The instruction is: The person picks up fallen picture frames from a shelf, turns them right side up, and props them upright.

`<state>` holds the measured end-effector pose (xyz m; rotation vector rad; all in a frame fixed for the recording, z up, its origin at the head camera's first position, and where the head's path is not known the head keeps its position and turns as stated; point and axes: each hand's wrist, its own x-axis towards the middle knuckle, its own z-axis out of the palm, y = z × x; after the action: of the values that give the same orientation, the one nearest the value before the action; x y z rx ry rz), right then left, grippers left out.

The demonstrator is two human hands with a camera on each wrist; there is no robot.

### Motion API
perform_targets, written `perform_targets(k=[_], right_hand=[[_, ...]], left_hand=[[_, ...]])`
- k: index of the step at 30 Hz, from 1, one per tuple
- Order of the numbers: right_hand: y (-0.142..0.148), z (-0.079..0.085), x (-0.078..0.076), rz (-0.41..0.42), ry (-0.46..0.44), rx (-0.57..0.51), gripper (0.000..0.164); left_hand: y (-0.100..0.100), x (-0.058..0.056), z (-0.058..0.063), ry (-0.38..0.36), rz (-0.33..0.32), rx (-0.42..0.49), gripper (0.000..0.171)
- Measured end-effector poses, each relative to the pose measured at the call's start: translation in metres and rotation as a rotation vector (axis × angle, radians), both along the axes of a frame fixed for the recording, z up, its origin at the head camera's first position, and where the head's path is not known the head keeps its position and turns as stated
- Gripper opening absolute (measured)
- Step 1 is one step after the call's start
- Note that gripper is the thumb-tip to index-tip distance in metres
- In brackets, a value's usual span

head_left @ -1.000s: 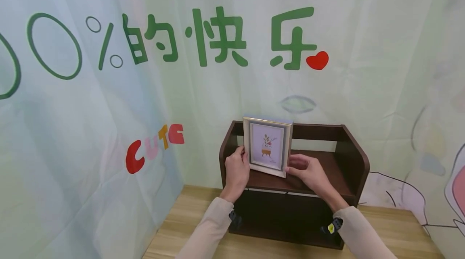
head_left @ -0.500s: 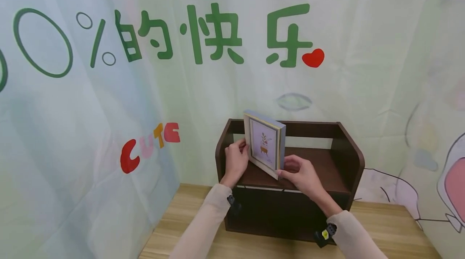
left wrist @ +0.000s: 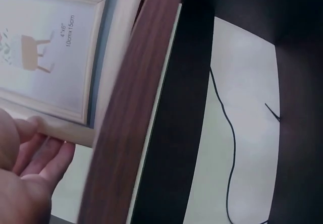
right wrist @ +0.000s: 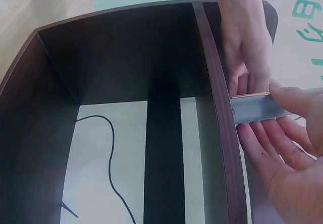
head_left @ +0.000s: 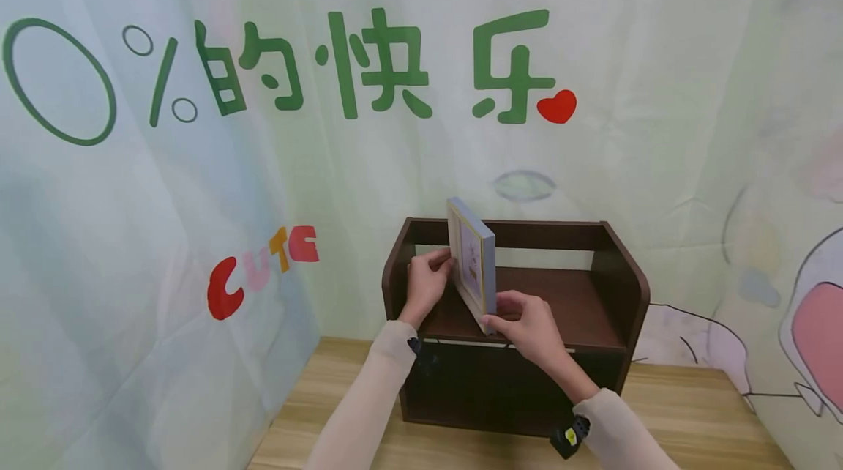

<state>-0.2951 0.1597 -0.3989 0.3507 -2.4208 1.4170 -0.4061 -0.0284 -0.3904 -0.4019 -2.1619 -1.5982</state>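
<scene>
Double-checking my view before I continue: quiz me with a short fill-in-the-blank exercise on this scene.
1. The picture frame is held at the brown shelf unit's ____ level, above the other.
2. Between the left hand and the right hand, the one gripping the picture frame's edge nearer the head camera is the ____.
3. The heart on the backdrop is ____.
4. The multicoloured letters spell ____.
Missing words: upper; right; red; CUTE.

Above the dark shelf (head_left: 619, 294) and extending to its left, the wall cloth (head_left: 658, 89) bears green characters (head_left: 294, 75) reading "0%的快乐", with a red heart (head_left: 557, 107) at their end (the row over them is cut off, not legible). Left of the shelf, the same cloth shows multicoloured lettering (head_left: 281, 250), "CUTE". At the shelf's upper board, the picture frame (head_left: 470, 261) has a printed insert (left wrist: 65, 32) marked 4"x6" and 10cmx15cm.
</scene>
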Motion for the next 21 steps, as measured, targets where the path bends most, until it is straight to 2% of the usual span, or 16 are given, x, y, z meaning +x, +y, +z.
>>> perform_targets(k=[5,9,13,21], right_hand=[[-0.010,0.000,0.005,-0.025,0.019,0.008,0.035],[-0.019,0.000,0.009,-0.064,0.036,0.012,0.034],[-0.027,-0.001,0.010,-0.100,0.082,0.015,0.031],[-0.038,-0.004,0.012,-0.102,0.122,0.015,0.029]], left_hand=[[0.005,-0.006,-0.001,-0.026,-0.055,0.054,0.022],[0.007,-0.007,-0.001,-0.040,-0.063,0.035,0.022],[0.010,-0.010,0.001,-0.050,-0.101,0.022,0.022],[0.013,-0.012,-0.002,-0.053,-0.176,0.063,0.022]])
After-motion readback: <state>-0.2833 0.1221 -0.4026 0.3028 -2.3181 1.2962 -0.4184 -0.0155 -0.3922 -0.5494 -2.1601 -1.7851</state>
